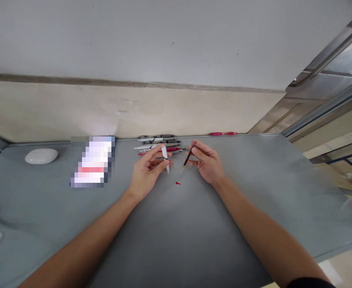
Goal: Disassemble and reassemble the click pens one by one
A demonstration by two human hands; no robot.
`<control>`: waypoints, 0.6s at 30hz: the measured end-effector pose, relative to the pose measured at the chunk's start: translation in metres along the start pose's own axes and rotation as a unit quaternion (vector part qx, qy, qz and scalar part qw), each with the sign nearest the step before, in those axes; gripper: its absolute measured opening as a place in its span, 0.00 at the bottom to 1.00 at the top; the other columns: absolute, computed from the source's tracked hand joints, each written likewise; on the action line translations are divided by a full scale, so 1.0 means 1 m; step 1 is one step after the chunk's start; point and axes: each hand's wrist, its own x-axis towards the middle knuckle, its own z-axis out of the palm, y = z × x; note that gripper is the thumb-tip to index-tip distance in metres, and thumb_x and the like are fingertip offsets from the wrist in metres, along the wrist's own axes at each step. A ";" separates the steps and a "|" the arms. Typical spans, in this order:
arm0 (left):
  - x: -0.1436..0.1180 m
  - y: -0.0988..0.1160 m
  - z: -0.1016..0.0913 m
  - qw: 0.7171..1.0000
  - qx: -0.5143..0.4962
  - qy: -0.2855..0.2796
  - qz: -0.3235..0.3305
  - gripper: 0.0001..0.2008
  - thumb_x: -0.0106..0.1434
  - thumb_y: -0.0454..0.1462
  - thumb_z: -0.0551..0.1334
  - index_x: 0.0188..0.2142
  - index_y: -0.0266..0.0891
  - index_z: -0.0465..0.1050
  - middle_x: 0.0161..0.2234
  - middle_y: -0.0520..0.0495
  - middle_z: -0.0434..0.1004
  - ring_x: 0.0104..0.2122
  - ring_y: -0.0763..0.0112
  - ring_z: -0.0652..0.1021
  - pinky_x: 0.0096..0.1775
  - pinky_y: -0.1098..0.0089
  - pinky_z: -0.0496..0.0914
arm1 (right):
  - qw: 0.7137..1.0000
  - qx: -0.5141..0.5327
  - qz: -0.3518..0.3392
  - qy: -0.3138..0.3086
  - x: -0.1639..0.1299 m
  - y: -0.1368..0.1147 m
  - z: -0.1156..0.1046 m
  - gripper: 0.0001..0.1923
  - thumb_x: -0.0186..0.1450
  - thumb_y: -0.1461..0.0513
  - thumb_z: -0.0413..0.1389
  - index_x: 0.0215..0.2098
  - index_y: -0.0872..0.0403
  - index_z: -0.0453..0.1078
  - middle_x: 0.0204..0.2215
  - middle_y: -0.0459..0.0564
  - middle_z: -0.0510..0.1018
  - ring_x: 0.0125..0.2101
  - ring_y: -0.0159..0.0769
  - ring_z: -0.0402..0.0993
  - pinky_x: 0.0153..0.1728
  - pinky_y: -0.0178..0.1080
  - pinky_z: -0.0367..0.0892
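Note:
My left hand grips a white pen barrel, its tip pointing down toward the grey table. My right hand pinches a thin dark refill with a yellowish tip, held slanted a short gap to the right of the barrel. A tiny red piece lies on the table just below and between both hands. Behind the hands, several pens lie in a row near the table's far edge.
A pink pen rests at the far edge by the wall. A white oval object sits far left, with a blurred-out rectangular item beside it. The table's right edge drops to the floor.

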 end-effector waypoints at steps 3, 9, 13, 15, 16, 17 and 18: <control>0.000 -0.001 0.000 1.000 0.010 -0.001 -0.001 0.26 0.58 0.39 0.70 0.57 0.44 0.72 0.46 0.44 0.81 0.38 0.62 0.82 0.41 0.61 0.78 | 1.000 -0.006 -0.001 -0.007 0.000 0.000 0.000 0.12 0.56 0.56 0.68 0.39 0.46 0.79 0.38 0.44 0.78 0.36 0.32 0.76 0.39 0.41 0.78; -0.001 0.000 0.000 1.000 0.008 0.000 -0.003 0.27 0.58 0.40 0.70 0.58 0.45 0.71 0.45 0.45 0.82 0.37 0.63 0.83 0.42 0.60 0.78 | 1.000 -0.017 0.009 -0.002 -0.002 -0.001 0.001 0.11 0.55 0.56 0.68 0.38 0.46 0.79 0.36 0.44 0.78 0.37 0.32 0.76 0.38 0.40 0.78; 0.000 0.001 0.000 1.000 -0.014 -0.003 -0.010 0.27 0.59 0.40 0.70 0.57 0.45 0.71 0.45 0.45 0.81 0.37 0.62 0.83 0.42 0.60 0.78 | 1.000 -0.018 -0.002 -0.004 -0.002 -0.003 0.003 0.09 0.56 0.56 0.68 0.35 0.47 0.79 0.35 0.44 0.77 0.36 0.32 0.75 0.39 0.40 0.78; 0.000 0.000 0.000 1.000 -0.022 -0.004 -0.016 0.28 0.59 0.39 0.71 0.58 0.46 0.70 0.45 0.45 0.81 0.37 0.61 0.83 0.41 0.60 0.78 | 1.000 -0.018 -0.005 -0.011 -0.003 -0.004 0.004 0.08 0.56 0.57 0.67 0.35 0.47 0.80 0.35 0.44 0.77 0.36 0.32 0.75 0.38 0.39 0.78; 0.000 -0.001 -0.001 0.999 -0.026 -0.003 -0.018 0.28 0.59 0.39 0.71 0.58 0.46 0.70 0.45 0.44 0.81 0.38 0.61 0.83 0.41 0.61 0.78 | 1.000 -0.019 -0.005 -0.014 -0.003 -0.004 0.004 0.08 0.56 0.57 0.67 0.34 0.47 0.80 0.35 0.44 0.77 0.36 0.31 0.75 0.38 0.39 0.78; 0.000 -0.001 -0.001 0.999 -0.030 -0.002 -0.021 0.28 0.58 0.39 0.71 0.58 0.46 0.70 0.45 0.44 0.81 0.38 0.61 0.83 0.40 0.61 0.78 | 1.000 -0.020 -0.005 -0.016 -0.003 -0.004 0.004 0.08 0.56 0.56 0.67 0.34 0.47 0.80 0.35 0.44 0.77 0.36 0.31 0.75 0.39 0.40 0.78; 0.001 -0.001 -0.001 0.999 -0.034 -0.001 -0.022 0.28 0.58 0.39 0.71 0.58 0.46 0.70 0.45 0.44 0.81 0.38 0.61 0.83 0.40 0.61 0.78 | 1.000 -0.022 -0.004 -0.017 -0.003 -0.004 0.004 0.08 0.56 0.56 0.67 0.34 0.47 0.80 0.35 0.44 0.77 0.36 0.32 0.75 0.39 0.40 0.78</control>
